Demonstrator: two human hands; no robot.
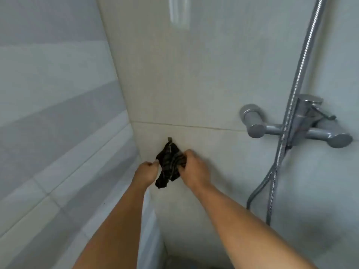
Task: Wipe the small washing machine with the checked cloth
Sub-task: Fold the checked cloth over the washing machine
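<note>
Dark cloth (169, 165): hung on hook (169, 139), pinched by left hand (146, 172), gripped by right hand (194, 169)
Nearby: tap (297, 125) and hose (291, 113) mounted well right

Head view, seemingly near tiled wall (194, 84)

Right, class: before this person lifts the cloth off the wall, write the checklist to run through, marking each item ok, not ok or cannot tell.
1. Checked cloth hangs from the hook: ok.
2. Left hand grips the cloth's left edge: ok.
3. Right hand grips its right side: ok.
4. Cloth already free of the hook: not ok, its top sits on it.
5. Shower hose and tap stand apart from both arms: ok.
6. Washing machine within reach: cannot tell, it is out of view.
</note>
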